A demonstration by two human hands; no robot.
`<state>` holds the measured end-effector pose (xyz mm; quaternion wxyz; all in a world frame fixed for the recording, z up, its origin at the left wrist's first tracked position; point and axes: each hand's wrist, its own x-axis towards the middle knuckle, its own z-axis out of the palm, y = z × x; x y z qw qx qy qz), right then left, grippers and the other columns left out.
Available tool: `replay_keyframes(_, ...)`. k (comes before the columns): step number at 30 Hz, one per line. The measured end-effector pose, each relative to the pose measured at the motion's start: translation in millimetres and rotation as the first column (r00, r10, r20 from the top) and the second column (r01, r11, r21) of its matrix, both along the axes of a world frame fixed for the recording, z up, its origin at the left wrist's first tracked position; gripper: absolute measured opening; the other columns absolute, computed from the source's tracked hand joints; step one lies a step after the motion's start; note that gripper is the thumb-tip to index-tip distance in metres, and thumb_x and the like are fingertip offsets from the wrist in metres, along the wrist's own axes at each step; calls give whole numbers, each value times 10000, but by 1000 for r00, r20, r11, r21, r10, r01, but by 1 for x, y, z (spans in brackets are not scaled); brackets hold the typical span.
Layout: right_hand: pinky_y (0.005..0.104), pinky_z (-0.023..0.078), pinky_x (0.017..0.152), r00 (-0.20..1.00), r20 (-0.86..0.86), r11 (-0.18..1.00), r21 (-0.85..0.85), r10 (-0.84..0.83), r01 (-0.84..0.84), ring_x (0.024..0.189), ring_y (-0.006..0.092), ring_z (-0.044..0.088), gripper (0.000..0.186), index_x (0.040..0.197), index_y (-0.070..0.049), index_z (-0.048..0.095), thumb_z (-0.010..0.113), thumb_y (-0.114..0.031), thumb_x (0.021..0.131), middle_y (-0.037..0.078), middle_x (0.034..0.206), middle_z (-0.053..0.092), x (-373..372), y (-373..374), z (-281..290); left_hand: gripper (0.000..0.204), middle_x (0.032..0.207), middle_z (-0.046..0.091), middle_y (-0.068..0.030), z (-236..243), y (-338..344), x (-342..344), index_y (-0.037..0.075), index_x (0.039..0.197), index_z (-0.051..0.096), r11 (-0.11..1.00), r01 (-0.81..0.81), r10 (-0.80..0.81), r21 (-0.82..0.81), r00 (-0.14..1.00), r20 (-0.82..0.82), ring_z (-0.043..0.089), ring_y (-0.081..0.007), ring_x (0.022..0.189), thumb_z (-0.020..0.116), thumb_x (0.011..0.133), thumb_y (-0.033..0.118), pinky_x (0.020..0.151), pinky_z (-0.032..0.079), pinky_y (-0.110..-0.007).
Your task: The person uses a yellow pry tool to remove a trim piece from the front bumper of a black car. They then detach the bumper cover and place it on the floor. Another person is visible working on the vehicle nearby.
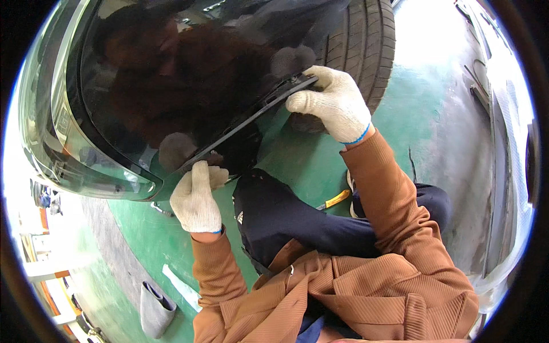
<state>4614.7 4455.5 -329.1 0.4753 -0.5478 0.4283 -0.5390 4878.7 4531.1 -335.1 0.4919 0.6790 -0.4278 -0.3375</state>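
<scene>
A glossy black car body panel (pixel 160 80) fills the upper left, bordered at the left by a pale, transparent curved edge. A long black trim strip (pixel 242 124) runs diagonally along the panel's lower edge. My left hand (pixel 196 199), in a white knit glove with a blue cuff, pinches the strip's lower-left end, thumb pointing up. My right hand (pixel 334 106), gloved alike, grips the strip's upper-right end beside the tire (pixel 360 46). The fingertips of both hands are partly hidden.
My bent legs (pixel 291 220) rest on the green floor (pixel 412 131), near a yellow-handled tool (pixel 337 199). A folded grey mat (pixel 154 308) and a pale cloth (pixel 180 286) lie at the lower left. Long panels with plastic wrapping (pixel 506 171) line the right edge; shelving (pixel 43 274) stands at the far left.
</scene>
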Motion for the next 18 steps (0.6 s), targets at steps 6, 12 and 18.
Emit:
replay_keyframes(6, 350, 558, 679, 865, -482, 988, -122, -142, 95, 728, 220, 720, 547, 956, 24, 765, 887, -459, 729, 170, 791, 731, -9, -1, 17, 487, 851, 764, -218, -6, -3, -1, -127, 963, 743, 997, 79, -76, 15, 982, -173, 750, -264, 746, 647, 1035, 345, 707, 597, -330)
replay_keyframes(12, 362, 568, 682, 664, -734, 985, -169, -142, 25, 730, 260, 737, 484, 893, -11, 788, 831, -484, 801, 176, 768, 723, -31, 16, 61, 488, 852, 769, -202, -7, -2, 3, -116, 967, 751, 996, 91, -91, -7, 978, -188, 750, -249, 747, 648, 1034, 356, 710, 596, -323)
replay_keyframes(18, 445, 541, 644, 788, -572, 588, -563, 229, -580, 669, 376, 648, 444, 738, -31, 682, 670, -451, 880, 175, 732, 633, 83, 62, 58, 574, 826, 769, -185, -12, -6, 14, -87, 938, 769, 985, 165, -171, 56, 977, 127, 747, -250, 743, 574, 1053, 440, 719, 594, -335)
